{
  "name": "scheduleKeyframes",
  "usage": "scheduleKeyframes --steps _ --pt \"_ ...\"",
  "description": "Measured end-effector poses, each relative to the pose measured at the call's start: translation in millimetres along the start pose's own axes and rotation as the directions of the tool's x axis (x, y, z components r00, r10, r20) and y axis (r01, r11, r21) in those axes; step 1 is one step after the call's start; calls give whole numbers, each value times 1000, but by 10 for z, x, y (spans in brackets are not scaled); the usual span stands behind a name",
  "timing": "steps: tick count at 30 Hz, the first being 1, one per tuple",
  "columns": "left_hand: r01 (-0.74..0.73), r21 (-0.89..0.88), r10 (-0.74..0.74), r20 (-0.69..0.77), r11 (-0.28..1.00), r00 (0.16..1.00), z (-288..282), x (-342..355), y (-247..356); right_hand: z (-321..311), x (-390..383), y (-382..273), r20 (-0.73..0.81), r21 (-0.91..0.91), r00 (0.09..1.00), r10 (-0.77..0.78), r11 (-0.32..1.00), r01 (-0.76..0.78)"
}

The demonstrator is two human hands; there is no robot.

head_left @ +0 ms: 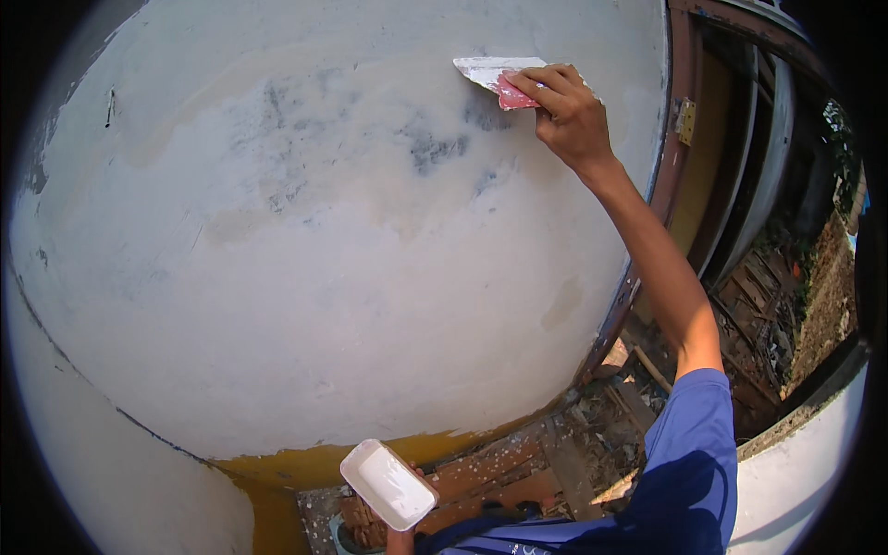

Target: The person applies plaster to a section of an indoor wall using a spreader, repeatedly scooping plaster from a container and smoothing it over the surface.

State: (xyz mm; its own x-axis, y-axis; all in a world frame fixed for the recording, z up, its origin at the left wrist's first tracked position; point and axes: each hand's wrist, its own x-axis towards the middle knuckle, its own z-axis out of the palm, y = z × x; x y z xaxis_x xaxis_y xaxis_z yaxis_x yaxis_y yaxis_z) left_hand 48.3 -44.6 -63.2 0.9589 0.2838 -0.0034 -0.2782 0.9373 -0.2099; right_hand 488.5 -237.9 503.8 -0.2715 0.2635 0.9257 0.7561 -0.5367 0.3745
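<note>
My right hand (572, 116) is raised high at the upper right, fingers closed round the pink handle of a putty knife (490, 72). The wide blade is smeared white and lies at the wall. Grey and bluish patches show through the white filler on the wall (370, 277) beside and below the blade. Low in the view, my left hand (403, 539) holds a white rectangular plastic tub (388, 483) from beneath. White paste coats the inside of the tub. Most of the left hand's fingers are hidden by it.
A brown door frame (671, 166) with a metal hinge (684, 122) borders the wall on the right. Loose boards (564, 462) and rubble cover the ground below. Yellow paint (314, 465) runs along the wall's foot. A white ledge (805, 462) stands at the lower right.
</note>
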Motion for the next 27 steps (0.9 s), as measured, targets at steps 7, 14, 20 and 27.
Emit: scheduleKeyframes --steps 7,14,20,27 --pt "-34 -53 31 -57 998 998 105 -7 -95 -230 -1251 -542 281 117 959 -15 993 -18" --pt "-123 272 102 89 954 991 76 -19 13 -206 87 -184 -103 151 993 59 988 -43" --pt "-123 182 121 23 976 992 -56 17 95 104 -432 -497 100 52 995 0 999 -6" --pt "-49 190 41 49 981 998 11 88 5 -199 -702 -493 163 237 975 151 953 -187"
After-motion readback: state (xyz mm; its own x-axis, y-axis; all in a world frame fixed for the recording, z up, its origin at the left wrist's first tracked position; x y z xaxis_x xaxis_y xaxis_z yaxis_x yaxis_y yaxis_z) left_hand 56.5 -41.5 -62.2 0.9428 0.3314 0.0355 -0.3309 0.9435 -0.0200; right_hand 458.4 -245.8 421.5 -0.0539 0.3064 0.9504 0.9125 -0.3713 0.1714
